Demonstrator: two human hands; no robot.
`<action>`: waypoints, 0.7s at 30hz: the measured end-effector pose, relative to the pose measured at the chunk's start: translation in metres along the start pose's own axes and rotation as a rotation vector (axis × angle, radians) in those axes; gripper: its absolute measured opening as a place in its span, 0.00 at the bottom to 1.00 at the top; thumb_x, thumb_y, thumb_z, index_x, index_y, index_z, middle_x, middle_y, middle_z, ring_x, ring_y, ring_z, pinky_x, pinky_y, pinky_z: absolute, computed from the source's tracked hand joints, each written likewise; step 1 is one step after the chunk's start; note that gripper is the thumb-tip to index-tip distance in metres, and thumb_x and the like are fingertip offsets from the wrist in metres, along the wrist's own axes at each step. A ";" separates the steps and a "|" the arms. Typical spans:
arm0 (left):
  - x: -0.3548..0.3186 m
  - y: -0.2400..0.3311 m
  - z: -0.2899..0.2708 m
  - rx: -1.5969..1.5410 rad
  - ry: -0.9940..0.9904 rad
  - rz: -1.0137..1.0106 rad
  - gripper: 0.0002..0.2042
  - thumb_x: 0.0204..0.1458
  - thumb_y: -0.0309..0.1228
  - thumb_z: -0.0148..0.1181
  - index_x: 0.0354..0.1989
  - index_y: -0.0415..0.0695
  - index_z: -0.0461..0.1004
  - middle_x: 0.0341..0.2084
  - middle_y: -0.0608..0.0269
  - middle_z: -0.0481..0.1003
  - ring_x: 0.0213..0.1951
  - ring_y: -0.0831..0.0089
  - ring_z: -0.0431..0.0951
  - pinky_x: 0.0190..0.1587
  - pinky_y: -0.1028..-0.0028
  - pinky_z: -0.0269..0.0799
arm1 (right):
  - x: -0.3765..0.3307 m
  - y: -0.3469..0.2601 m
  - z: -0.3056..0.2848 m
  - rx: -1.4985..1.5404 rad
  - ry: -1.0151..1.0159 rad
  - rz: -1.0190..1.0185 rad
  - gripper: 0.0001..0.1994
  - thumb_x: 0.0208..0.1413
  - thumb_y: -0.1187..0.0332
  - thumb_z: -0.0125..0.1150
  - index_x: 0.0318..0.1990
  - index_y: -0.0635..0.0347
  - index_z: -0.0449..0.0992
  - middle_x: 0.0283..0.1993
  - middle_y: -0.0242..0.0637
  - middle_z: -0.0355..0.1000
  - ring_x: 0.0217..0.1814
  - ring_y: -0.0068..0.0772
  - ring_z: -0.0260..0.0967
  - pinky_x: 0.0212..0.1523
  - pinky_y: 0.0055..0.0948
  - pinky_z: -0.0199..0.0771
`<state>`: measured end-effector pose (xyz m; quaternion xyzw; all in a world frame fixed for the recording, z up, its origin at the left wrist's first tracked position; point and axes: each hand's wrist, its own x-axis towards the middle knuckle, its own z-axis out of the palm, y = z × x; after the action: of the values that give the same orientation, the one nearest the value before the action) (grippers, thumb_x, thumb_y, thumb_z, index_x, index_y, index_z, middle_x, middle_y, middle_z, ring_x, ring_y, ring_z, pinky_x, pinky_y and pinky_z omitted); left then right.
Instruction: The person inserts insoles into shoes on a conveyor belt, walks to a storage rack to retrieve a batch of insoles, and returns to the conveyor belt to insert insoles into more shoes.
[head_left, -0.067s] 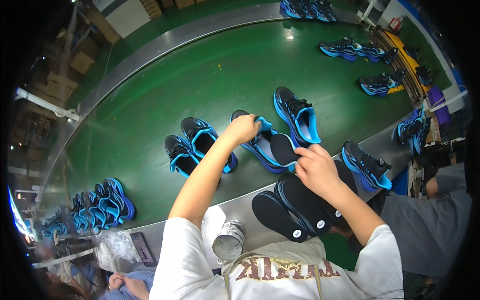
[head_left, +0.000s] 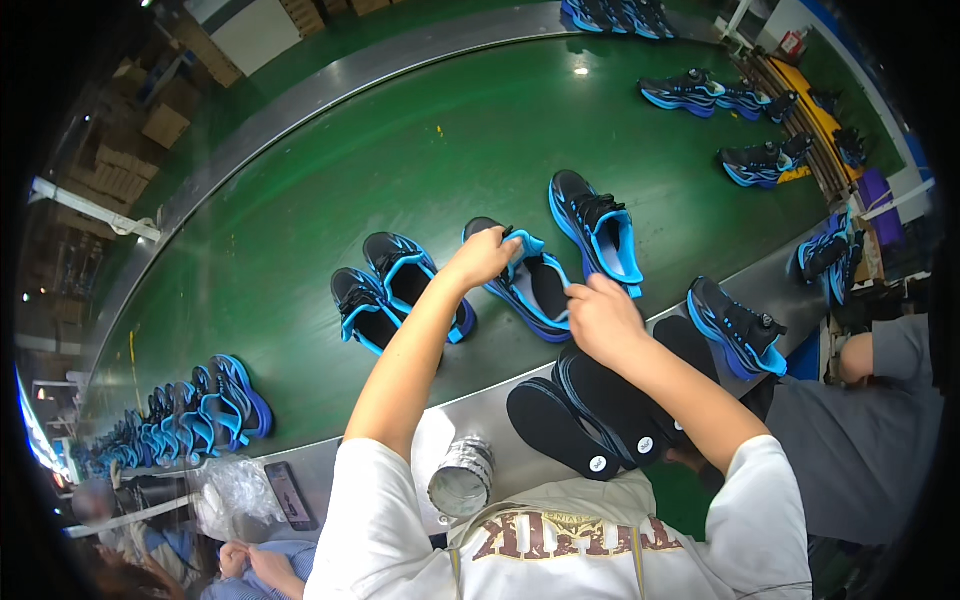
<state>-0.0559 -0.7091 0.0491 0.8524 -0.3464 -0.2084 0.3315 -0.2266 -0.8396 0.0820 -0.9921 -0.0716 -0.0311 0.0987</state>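
A black and blue sneaker (head_left: 525,315) lies on the green belt in front of me, its opening toward me. My left hand (head_left: 484,258) is closed on its tongue and collar, holding the mouth wide. A black insole (head_left: 546,292) lies mostly inside this shoe. At the heel, my right hand (head_left: 606,318) has its fingers pinched at the insole's rear end, which they partly hide. Just right of it stands another sneaker (head_left: 590,225) with a pale interior. A pair of sneakers (head_left: 400,280) sits to the left, dark inside.
Several black insoles (head_left: 560,430) with round white stickers lie on the metal edge before me, beside a roll of tape (head_left: 463,478). One sneaker (head_left: 735,325) stands on the edge at right. More sneakers (head_left: 210,410) line the belt at left. A phone (head_left: 290,495) and neighbouring people are nearby.
The insole has gone from sticking up over the heel to lying down inside the shoe. My right hand has moved slightly left and forward with it. The left hand keeps its hold.
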 end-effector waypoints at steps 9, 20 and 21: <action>-0.009 -0.016 0.025 -0.288 0.248 -0.143 0.17 0.53 0.42 0.49 0.31 0.37 0.66 0.20 0.58 0.67 0.24 0.71 0.67 0.26 0.69 0.63 | 0.039 -0.009 0.072 0.094 0.007 0.229 0.08 0.46 0.72 0.48 0.31 0.65 0.73 0.49 0.49 0.63 0.48 0.45 0.63 0.46 0.38 0.67; -0.012 -0.005 0.052 0.433 0.237 0.096 0.16 0.46 0.38 0.56 0.34 0.40 0.61 0.31 0.52 0.65 0.31 0.54 0.73 0.30 0.60 0.70 | -0.059 -0.016 0.003 0.173 0.275 0.120 0.15 0.41 0.70 0.60 0.39 0.61 0.71 0.52 0.51 0.58 0.48 0.50 0.59 0.47 0.41 0.63; -0.009 -0.009 0.052 0.451 0.204 0.095 0.14 0.50 0.39 0.50 0.36 0.40 0.61 0.33 0.53 0.65 0.30 0.56 0.74 0.30 0.60 0.72 | -0.076 -0.023 -0.003 0.232 0.300 0.142 0.17 0.40 0.70 0.62 0.41 0.60 0.70 0.52 0.50 0.58 0.47 0.50 0.59 0.46 0.40 0.64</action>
<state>-0.0883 -0.7190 0.0075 0.9043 -0.3884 -0.0230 0.1757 -0.3048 -0.8277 0.0832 -0.9609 0.0110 -0.1630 0.2236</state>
